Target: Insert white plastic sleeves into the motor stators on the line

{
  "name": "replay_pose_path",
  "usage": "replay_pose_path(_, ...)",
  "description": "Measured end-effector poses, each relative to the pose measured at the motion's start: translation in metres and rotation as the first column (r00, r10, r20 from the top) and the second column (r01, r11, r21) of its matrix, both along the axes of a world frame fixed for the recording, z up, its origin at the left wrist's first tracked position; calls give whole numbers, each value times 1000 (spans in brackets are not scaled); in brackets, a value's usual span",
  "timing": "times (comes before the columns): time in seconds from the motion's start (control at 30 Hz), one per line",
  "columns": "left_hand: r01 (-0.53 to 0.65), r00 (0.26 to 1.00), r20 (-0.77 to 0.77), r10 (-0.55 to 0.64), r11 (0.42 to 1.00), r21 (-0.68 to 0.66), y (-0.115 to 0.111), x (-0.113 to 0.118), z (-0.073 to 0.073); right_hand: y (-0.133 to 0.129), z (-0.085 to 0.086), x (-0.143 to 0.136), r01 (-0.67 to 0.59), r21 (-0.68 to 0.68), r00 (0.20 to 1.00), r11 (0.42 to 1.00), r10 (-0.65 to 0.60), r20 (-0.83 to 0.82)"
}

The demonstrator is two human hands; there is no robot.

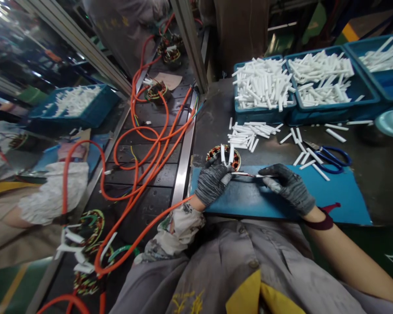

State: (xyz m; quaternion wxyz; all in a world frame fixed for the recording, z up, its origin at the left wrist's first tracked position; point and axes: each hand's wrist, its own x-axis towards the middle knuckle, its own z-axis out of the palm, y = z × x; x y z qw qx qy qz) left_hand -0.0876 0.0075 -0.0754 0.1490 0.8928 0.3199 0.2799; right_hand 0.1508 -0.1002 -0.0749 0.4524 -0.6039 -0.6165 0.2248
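Note:
A wound coil ring (236,159) with white sleeves standing up from it sits at the near edge of the dark table. Just in front of it my left hand (213,179), in a grey glove, pinches a thin wire lead with a white sleeve (240,173) on it. My right hand (286,185), gloved too, is closed on a second white sleeve (265,175) at the lead's other end. Both hands are above a blue mat (249,198). Loose white sleeves (249,133) lie behind the coil.
Blue bins (263,115) of white sleeves line the back. Blue-handled scissors (334,159) lie right of my right hand. On the left, a conveyor (150,196) carries orange cables (159,144) and more coils. A co-worker's sleeve (57,192) is at far left.

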Motion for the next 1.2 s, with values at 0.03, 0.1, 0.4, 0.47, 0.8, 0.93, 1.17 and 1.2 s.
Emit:
replay_pose_path(0.03,-13,1000,-15,13,1000,-13,-1,0,0,-1,0,-1,-8,17,1000,1000,8,25)
replay_pose_path(0.1,-44,999,-28,43,999,-30,-2,0,0,-3,1,-4,-40,40,993,998,36,113)
replay_pose_path(0.4,-51,999,-12,50,994,-99,-2,2,-6,15,2,-45,-67,-255,993,965,88,72)
replay_pose_path(0.47,-58,998,10,60,989,-133,-3,1,-4,19,4,-57,-122,-292,989,948,91,-120)
replay_pose_path(0.8,-33,999,6,34,988,-151,-2,3,-8,26,-23,-50,-41,82,983,996,26,181)
replay_pose_path(0.93,-51,998,-44,45,989,-142,-1,6,-2,57,-16,-57,-132,-17,968,991,132,212)
replay_pose_path(1.17,117,975,-171,-144,981,-157,5,-6,15,17,-15,-26,27,-99,995,995,-17,101)
replay_pose_path(1.2,145,965,-199,-170,980,-137,6,-5,14,4,-21,-16,108,-93,988,990,-96,121)
